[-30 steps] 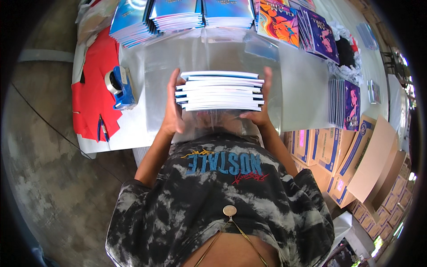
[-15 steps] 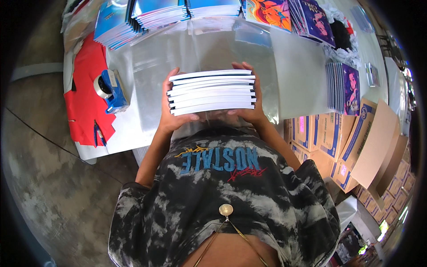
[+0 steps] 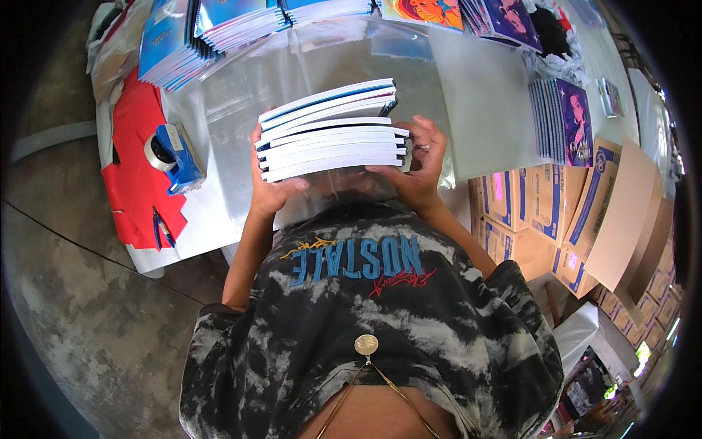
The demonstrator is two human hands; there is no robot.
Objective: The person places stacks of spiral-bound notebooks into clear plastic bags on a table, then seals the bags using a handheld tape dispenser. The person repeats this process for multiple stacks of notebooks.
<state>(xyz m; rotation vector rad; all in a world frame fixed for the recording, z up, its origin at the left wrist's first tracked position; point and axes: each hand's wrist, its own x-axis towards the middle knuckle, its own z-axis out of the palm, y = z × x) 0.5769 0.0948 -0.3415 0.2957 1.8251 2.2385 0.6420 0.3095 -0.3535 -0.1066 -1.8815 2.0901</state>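
Observation:
A stack of notebooks point(image 3: 333, 150) stands in front of my body, white page edges toward me. Its upper notebooks tilt up at the right, leaving a wedge-shaped gap above the lower ones. My left hand point(image 3: 272, 192) is closed round the stack's left end, thumb along the near bottom edge. At the right end, my right hand point(image 3: 420, 172) grips the lower notebooks, its thumb at their near edge and its fingers bent beside their corner. Beneath lies clear plastic sheeting point(image 3: 227, 139) on the table.
Blue-covered notebook piles point(image 3: 238, 14) line the far edge, with an orange-covered notebook point(image 3: 424, 11) beside them. Purple notebooks point(image 3: 574, 121) stand at the right. A blue tape dispenser point(image 3: 179, 157) and pens point(image 3: 162, 228) lie on red material point(image 3: 131, 190) at the left. Cardboard boxes point(image 3: 537, 205) flank my right side.
The stack's upper notebooks have lifted and shifted left, opening a gap. My right hand's fingers have come away from the upper right end. The whole view has shifted slightly.

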